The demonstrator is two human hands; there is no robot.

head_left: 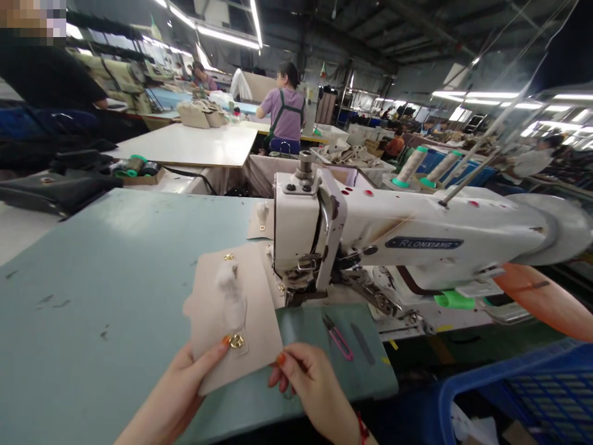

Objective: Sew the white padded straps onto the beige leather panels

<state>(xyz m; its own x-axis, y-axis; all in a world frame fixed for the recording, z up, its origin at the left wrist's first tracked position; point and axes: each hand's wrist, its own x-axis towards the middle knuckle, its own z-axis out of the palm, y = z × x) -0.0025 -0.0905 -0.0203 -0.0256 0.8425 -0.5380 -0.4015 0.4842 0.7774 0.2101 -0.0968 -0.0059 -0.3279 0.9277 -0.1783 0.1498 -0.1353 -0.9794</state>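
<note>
A beige panel with gold hardware and a strip wrapped in white material is held up in front of the sewing machine. My left hand grips its lower left edge, the thumb lying beside the lower gold fitting. At the lower right corner, my right hand pinches the panel between thumb and fingers. Another beige piece lies behind, next to the machine head. Pink-handled thread snips rest on the green surface to the right.
The light blue table extends left. A blue crate stands at the lower right. Thread cones stand behind the machine. A person in a purple shirt sits farther back; another in black is at the upper left.
</note>
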